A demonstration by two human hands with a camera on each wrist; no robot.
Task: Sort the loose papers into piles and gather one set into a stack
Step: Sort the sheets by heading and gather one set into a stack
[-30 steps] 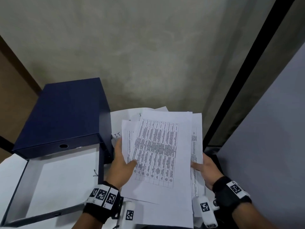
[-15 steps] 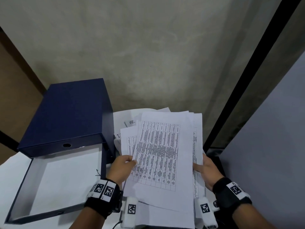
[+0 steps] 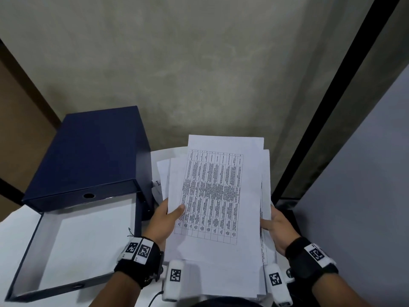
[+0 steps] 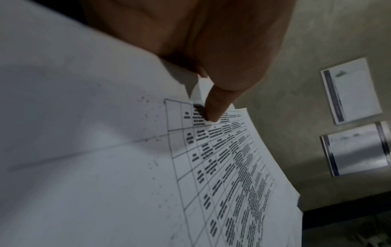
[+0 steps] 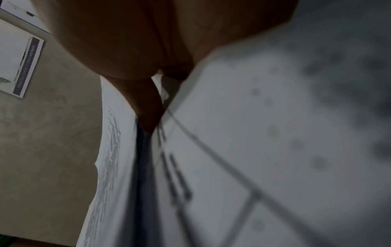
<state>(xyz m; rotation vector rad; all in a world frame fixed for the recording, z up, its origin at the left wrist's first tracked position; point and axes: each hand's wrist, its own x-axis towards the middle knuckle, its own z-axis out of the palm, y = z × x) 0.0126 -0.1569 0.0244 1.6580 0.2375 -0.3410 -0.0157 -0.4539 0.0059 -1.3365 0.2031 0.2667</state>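
Both hands grasp paper stack: left hand thumb on top, right hand fingers clamping edge

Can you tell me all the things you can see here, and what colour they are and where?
stack of papers: one bundle, white with a printed black table on top, held up in the middle
loose papers: a few, white, lying behind the bundle beside the box
file box: one, dark blue, open, on the left
table: one, white, under the box
wall posters: two, white with dark edge strips, on the grey wall
left hand: grips the bundle's left edge
right hand: holds the bundle's right edge
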